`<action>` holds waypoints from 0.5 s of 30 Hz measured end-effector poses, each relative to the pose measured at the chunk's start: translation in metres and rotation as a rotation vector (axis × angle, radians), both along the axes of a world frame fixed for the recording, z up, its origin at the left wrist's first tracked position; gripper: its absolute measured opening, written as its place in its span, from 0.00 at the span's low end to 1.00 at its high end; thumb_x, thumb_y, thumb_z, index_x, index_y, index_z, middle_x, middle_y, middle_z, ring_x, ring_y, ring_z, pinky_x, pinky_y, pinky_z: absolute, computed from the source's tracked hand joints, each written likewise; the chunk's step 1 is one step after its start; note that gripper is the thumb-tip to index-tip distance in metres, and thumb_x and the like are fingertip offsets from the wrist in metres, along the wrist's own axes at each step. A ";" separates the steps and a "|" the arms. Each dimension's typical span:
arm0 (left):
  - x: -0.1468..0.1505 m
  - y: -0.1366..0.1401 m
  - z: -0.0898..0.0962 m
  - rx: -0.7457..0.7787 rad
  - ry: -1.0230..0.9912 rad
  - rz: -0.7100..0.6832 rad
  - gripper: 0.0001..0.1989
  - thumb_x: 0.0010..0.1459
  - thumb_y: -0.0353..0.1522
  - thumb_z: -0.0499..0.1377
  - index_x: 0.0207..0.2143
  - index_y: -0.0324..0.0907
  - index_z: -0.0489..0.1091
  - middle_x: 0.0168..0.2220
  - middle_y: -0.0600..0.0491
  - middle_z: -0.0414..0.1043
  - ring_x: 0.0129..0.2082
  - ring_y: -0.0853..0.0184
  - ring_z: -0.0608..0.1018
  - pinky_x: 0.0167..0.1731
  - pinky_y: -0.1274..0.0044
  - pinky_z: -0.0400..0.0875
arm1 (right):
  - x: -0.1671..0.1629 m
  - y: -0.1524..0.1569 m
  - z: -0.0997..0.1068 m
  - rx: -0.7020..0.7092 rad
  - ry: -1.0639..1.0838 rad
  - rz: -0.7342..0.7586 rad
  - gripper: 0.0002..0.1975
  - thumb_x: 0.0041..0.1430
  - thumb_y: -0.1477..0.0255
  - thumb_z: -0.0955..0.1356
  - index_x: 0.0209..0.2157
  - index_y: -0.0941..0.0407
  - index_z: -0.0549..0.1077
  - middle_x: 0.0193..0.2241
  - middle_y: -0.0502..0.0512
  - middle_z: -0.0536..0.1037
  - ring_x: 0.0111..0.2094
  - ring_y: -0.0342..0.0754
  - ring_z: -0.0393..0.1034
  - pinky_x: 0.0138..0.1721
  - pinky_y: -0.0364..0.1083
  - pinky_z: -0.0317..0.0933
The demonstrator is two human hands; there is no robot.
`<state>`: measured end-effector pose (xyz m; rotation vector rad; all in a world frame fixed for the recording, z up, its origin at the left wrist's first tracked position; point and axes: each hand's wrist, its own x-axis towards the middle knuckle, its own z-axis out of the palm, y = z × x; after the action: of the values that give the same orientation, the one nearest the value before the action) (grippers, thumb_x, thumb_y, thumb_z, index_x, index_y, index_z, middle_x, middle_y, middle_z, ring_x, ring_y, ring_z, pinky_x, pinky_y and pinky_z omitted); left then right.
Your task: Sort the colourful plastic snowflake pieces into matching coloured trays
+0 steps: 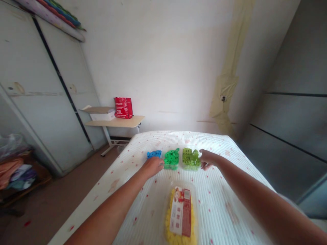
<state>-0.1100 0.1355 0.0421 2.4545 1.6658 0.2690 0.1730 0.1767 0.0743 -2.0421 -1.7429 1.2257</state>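
Note:
Three clear plastic tubs stand in a row across the bed. The left one holds blue plastic pieces, the middle one green pieces, the right one yellow-green pieces. My left hand is at the near side of the blue tub, partly covering it. Its fingers look curled in at the tub, with the tips mostly hidden. At the right side of the yellow-green tub is my right hand, fingers apart beside the wall. Nearer to me lies a clear box of yellow pieces with a red and white label.
The bed has a white spotted, ribbed cover. Beyond its left side stands a small wheeled table with a red bag and an open white box. Wardrobes line the left, with clothes on a low shelf.

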 end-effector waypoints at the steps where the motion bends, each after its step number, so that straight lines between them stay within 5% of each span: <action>1: -0.008 -0.003 -0.001 0.001 -0.003 0.003 0.12 0.54 0.31 0.53 0.38 0.42 0.74 0.36 0.49 0.75 0.39 0.63 0.75 0.41 0.75 0.64 | -0.007 0.000 -0.002 0.005 -0.003 0.021 0.32 0.51 0.83 0.65 0.57 0.65 0.48 0.18 0.52 0.74 0.20 0.45 0.72 0.22 0.41 0.70; 8: -0.037 -0.023 -0.001 0.003 0.012 0.054 0.13 0.55 0.32 0.53 0.41 0.46 0.73 0.38 0.51 0.74 0.41 0.63 0.74 0.42 0.74 0.63 | -0.035 -0.004 -0.004 0.071 -0.151 0.135 0.27 0.55 0.81 0.61 0.56 0.68 0.50 0.24 0.59 0.75 0.22 0.46 0.73 0.20 0.42 0.67; 15: -0.023 -0.046 0.023 0.134 0.192 0.158 0.25 0.51 0.30 0.54 0.54 0.52 0.62 0.44 0.46 0.71 0.46 0.55 0.71 0.47 0.62 0.56 | -0.030 -0.039 0.025 0.277 -0.317 0.314 0.13 0.52 0.80 0.64 0.41 0.59 0.69 0.39 0.61 0.75 0.38 0.49 0.73 0.34 0.44 0.64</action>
<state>-0.1327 0.0896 0.0654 2.5163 1.9869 0.1738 0.1433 0.1382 0.0995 -1.9299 -2.3004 0.6950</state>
